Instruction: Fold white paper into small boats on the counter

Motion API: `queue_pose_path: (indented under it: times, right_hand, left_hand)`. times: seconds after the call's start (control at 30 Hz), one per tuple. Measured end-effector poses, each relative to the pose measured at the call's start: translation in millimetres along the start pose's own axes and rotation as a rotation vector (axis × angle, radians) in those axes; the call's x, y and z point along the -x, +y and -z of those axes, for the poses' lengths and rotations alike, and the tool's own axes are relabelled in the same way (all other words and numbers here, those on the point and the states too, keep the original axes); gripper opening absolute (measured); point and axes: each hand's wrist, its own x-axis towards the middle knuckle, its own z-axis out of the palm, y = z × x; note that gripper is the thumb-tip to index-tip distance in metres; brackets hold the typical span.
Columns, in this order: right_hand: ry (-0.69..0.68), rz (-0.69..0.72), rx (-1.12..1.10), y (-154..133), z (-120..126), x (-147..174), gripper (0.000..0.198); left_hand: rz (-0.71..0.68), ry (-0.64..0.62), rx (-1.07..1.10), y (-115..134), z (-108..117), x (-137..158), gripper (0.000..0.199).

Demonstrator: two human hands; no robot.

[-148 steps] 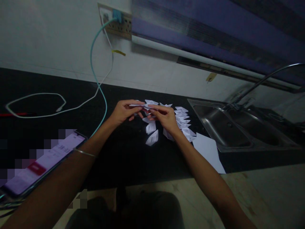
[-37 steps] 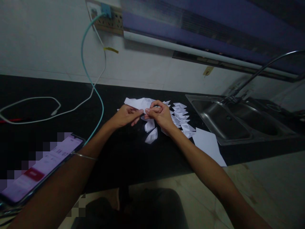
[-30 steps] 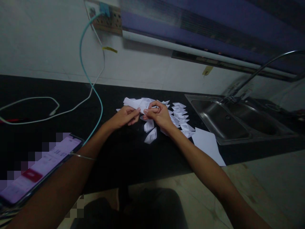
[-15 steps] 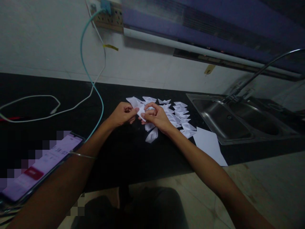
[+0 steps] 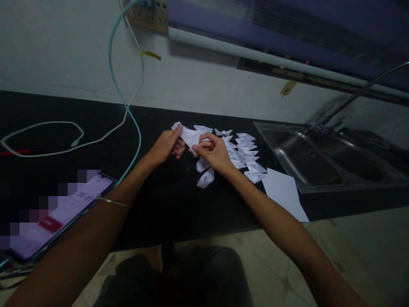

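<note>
A partly folded piece of white paper (image 5: 190,136) is held up between my two hands above the black counter. My left hand (image 5: 168,146) pinches its upper left end, thumb on top and fingers curled beneath. At its lower right end, my right hand (image 5: 214,152) grips the edge between thumb and fingers. Several white folded-paper boats (image 5: 245,147) lie in rows just beyond and to the right of my right hand, which hides some of them. Two folded paper pieces (image 5: 205,178) rest nearer to me, below the right hand.
White paper sheets (image 5: 283,192) lie by the steel sink (image 5: 297,155) on the right. A phone (image 5: 64,213) with a lit screen is at the left, beside my forearm. A teal cable (image 5: 138,136) and a white cable (image 5: 96,143) trail over the black counter (image 5: 172,209).
My left thumb has moved up along the paper to its upper left end, and the left hand is more stretched. The right hand stays on the lower edge. The view has shifted slightly.
</note>
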Motion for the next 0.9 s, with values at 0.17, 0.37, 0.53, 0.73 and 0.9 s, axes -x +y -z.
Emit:
queue_pose_path:
  times: [0.17, 0.37, 0.53, 0.73, 0.9]
  right_hand:
    - [0.076, 0.188, 0.288, -7, -1, 3, 0.022]
    - [-0.003, 0.207, 0.364, -10, -4, 9, 0.023]
    - [-0.101, 0.155, 0.285, -22, -2, 12, 0.029]
    - [-0.086, 0.122, 0.212, -25, -2, 11, 0.03]
    - [-0.062, 0.037, -0.029, -20, 0, 5, 0.033]
  left_hand:
    - [-0.037, 0.053, -0.066, 8, -2, -2, 0.047]
    - [-0.134, 0.084, -0.145, 0, -5, -2, 0.038]
    - [-0.138, 0.168, -0.163, -12, -5, -6, 0.039]
    - [-0.143, 0.104, -0.221, -9, -11, -3, 0.035]
    - [-0.048, -0.017, -0.051, -10, -18, -1, 0.044]
